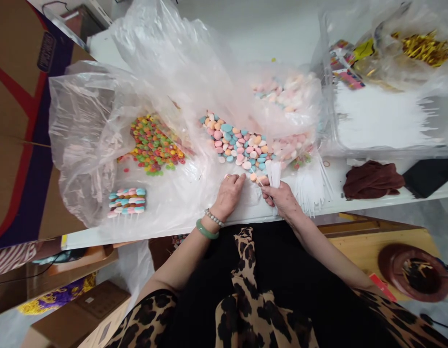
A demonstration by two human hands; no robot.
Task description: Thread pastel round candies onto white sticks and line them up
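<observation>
Gripping white sticks [273,174], the right hand [282,197] sits just short of the candies [240,149], the left hand [229,194] beside it, hold unclear.

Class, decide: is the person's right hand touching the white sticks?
Touching. The head view shows the right hand closed round the white sticks, which poke up from its grip.

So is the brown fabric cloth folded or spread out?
Neither: the brown fabric cloth lies crumpled in a heap, its surface rumpled with uneven creases.

Forearms [183,258] angled inward, left hand [229,194] palm down, right hand [280,197] with fingers curled.
</observation>
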